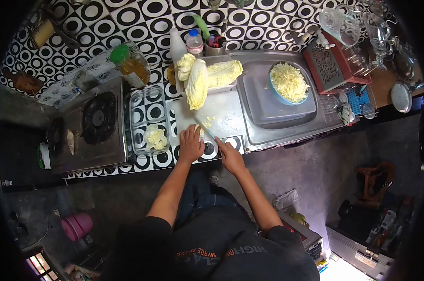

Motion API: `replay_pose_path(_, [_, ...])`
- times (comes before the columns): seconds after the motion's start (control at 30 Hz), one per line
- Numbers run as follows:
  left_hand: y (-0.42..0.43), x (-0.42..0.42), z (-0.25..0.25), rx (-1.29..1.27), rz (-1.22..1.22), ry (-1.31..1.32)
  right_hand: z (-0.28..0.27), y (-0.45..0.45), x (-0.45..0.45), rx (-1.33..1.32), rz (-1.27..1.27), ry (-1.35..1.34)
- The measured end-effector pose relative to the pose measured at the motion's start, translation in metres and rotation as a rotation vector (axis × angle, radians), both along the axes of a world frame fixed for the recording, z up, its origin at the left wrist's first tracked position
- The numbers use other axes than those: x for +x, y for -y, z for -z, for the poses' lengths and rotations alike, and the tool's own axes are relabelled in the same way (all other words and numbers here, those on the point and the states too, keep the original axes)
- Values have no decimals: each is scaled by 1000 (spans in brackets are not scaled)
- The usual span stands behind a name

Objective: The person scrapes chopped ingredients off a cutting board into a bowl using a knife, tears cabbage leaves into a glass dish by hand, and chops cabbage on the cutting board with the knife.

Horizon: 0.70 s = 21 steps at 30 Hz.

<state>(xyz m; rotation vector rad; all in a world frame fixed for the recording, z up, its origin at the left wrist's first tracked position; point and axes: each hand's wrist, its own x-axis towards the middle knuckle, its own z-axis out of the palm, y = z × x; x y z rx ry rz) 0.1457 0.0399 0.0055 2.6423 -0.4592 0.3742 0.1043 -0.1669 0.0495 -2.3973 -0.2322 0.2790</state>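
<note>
The right hand [230, 156] is closed round the knife [205, 128], blade slanting forward-left beside the cabbage piece [202, 132] nearest the left hand [191, 144], whose grip is unclear.

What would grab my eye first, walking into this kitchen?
Probably the bold black-and-white ringed tiles across the back wall. Next, the pale heap of chopped leaves in a blue bowl, to the right of the white board. At the board's near edge, the right hand holds a knife close to the left hand.
</note>
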Motion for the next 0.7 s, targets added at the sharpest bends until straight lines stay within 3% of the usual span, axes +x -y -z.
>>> replay_pose_path(0.2, [-4,0,-1,-17,26,17,-4,0,-2,17,14,-13])
replay_pose_path(0.47, [4,-2,-21,-92,-233,-170,-9,-6,-14,80,96,-6])
replay_pose_path(0.7, [4,11,-22,-92,-158,-184,-38,-20,-20,73,217,-20])
